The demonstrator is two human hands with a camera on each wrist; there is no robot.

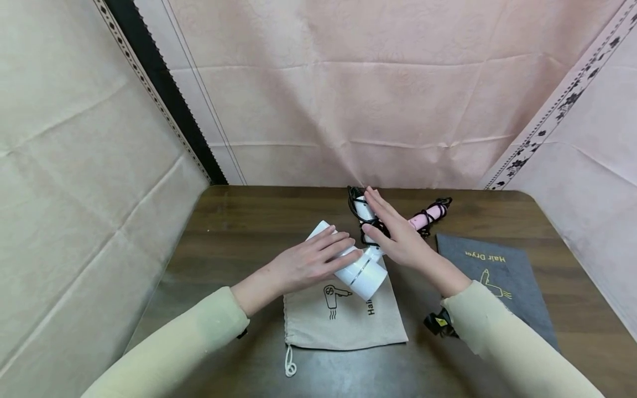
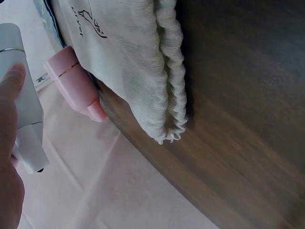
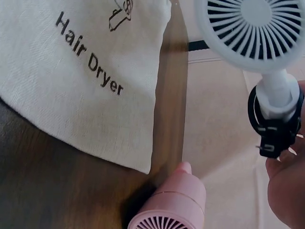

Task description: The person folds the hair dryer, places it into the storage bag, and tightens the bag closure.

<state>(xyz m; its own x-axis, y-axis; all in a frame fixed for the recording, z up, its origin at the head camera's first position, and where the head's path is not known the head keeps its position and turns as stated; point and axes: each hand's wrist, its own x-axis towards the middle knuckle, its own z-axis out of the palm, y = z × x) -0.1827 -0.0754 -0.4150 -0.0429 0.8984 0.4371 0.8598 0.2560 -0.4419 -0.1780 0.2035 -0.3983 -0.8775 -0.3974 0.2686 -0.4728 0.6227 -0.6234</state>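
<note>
Over a cream drawstring pouch [image 1: 343, 329] printed with a dryer drawing, my left hand [image 1: 314, 258] holds a white hair dryer [image 1: 365, 275] by its barrel. The left wrist view shows the thumb across the white barrel [image 2: 21, 90], with the other fingers mostly hidden. My right hand [image 1: 400, 240] is at the dryer's handle, thumb on one side and fingers reaching toward its far end. Black cord [image 1: 354, 193] is wound about that handle. In the right wrist view, the fingertips touch the bundled cord [image 3: 274, 136], below the round slatted intake [image 3: 238, 52].
Behind my right hand lies a pink hair dryer [image 1: 420, 219] wrapped in black cord. A dark grey pouch [image 1: 517, 276] lettered Hair Dryer rests at the right of the wooden table [image 1: 224, 221]. Pale cloth [image 1: 378, 110] hangs along the far edge and sides.
</note>
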